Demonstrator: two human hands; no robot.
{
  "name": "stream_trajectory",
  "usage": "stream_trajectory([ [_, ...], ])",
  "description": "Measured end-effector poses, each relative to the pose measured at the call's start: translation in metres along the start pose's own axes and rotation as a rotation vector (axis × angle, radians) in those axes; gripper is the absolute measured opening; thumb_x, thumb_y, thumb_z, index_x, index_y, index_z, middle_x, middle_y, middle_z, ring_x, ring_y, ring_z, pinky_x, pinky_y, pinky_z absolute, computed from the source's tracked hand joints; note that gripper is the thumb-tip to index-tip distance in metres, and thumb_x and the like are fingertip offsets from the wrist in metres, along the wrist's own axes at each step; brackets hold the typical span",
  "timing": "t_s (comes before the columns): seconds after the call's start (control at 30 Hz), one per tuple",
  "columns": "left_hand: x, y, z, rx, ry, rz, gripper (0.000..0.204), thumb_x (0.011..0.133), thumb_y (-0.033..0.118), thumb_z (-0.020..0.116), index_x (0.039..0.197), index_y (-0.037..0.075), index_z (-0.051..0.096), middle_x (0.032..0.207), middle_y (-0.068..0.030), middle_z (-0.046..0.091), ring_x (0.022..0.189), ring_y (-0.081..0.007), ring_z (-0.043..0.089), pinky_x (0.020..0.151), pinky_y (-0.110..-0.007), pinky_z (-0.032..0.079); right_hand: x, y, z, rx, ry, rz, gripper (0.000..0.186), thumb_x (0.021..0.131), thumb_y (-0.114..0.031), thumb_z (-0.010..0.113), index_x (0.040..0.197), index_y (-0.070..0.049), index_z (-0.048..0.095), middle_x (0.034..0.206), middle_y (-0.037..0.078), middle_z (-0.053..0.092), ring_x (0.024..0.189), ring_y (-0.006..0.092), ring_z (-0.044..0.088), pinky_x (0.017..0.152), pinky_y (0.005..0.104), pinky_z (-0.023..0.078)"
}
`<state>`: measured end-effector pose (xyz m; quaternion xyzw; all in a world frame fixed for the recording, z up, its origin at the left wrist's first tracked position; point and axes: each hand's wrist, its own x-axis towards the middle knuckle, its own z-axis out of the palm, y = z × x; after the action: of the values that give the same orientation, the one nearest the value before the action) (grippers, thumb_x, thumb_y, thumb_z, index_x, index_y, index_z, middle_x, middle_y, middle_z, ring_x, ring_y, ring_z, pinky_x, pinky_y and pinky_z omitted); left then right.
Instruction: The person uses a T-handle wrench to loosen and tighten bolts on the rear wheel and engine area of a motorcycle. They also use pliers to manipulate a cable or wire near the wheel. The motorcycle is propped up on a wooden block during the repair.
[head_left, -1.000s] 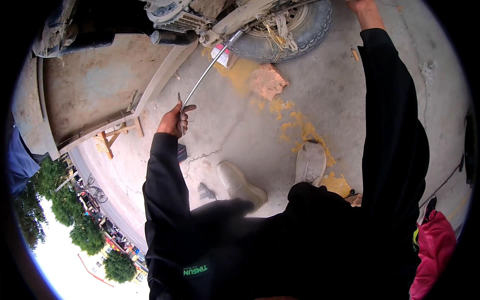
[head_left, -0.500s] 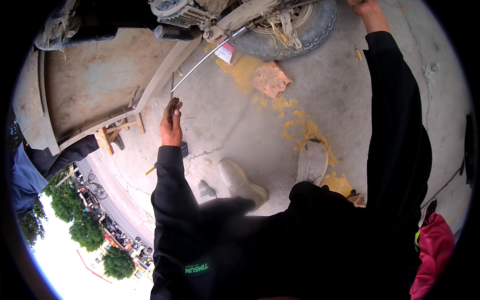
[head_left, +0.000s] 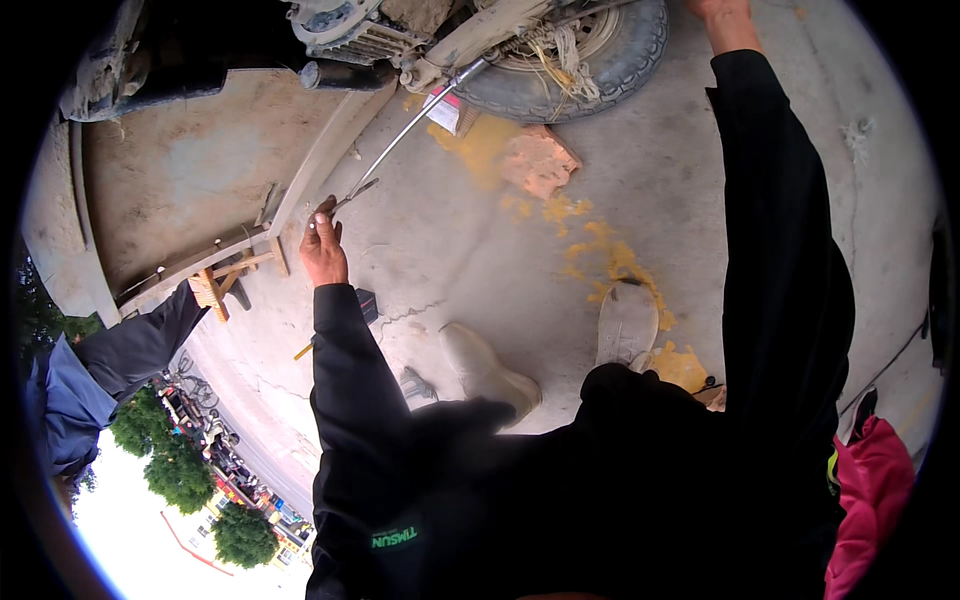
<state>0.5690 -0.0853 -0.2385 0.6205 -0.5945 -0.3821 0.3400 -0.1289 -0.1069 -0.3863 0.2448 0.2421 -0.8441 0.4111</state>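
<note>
My left hand (head_left: 324,250) is closed around one end of the crossbar of a long silver T-handle wrench (head_left: 412,124). The wrench slants up and right to the dirty underside of a vehicle, its far end meeting the frame beside a wheel (head_left: 635,62). Loose yellowish cords hang at the wheel's hub. My right hand (head_left: 722,9) is cut off by the top edge, right of the tyre, so its fingers and anything in them are hidden. A dusty flat panel (head_left: 180,170) of the vehicle stands left of the wrench.
A broken reddish block (head_left: 540,162) and a white-and-pink box (head_left: 443,112) lie below the tyre. A small dark box (head_left: 367,305) is near my left sleeve. A wooden stool (head_left: 210,292) and a person in blue (head_left: 75,400) are at left, pink clothing (head_left: 875,500) at right.
My left hand has moved slightly left and closed on the wrench's crossbar, which has turned. My right arm has shifted a little left and up.
</note>
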Motion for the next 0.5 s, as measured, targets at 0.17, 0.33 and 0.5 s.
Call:
stream_trajectory([
  [0.17,0.014,-0.005,-0.001,-0.005,-0.014,-0.237,0.05,0.099,0.046,0.048,0.098,-0.002,0.059,0.077,-0.0114,0.062,0.065,-0.0224,0.066,0.063,-0.031,0.053,-0.039,0.021,0.02,-0.037,-0.041,-0.005,0.023,0.095,-0.016,0.03,0.074,-0.012,0.036,0.055,0.0,0.033,0.042,0.0144,0.03,0.041,0.0291,0.028],
  [0.33,0.036,0.038,0.017,-0.166,-0.081,-0.714,0.046,0.096,0.048,0.052,0.089,0.003,0.059,0.056,-0.0001,0.043,0.041,-0.0151,0.048,0.044,-0.026,0.045,-0.034,0.017,0.026,-0.071,-0.058,-0.091,0.024,0.096,-0.017,0.028,0.074,-0.013,0.037,0.055,0.0,0.034,0.042,0.014,0.029,0.041,0.0284,0.028],
  [0.5,0.033,0.031,0.001,-0.186,-0.125,-0.991,0.045,0.099,0.04,0.05,0.124,0.003,0.059,0.053,0.0067,0.045,0.039,-0.0078,0.046,0.041,-0.023,0.048,-0.032,0.024,0.011,-0.023,-0.058,-0.005,0.015,0.091,-0.013,0.027,0.078,-0.011,0.036,0.064,0.001,0.029,0.05,0.014,0.021,0.05,0.0313,0.022],
])
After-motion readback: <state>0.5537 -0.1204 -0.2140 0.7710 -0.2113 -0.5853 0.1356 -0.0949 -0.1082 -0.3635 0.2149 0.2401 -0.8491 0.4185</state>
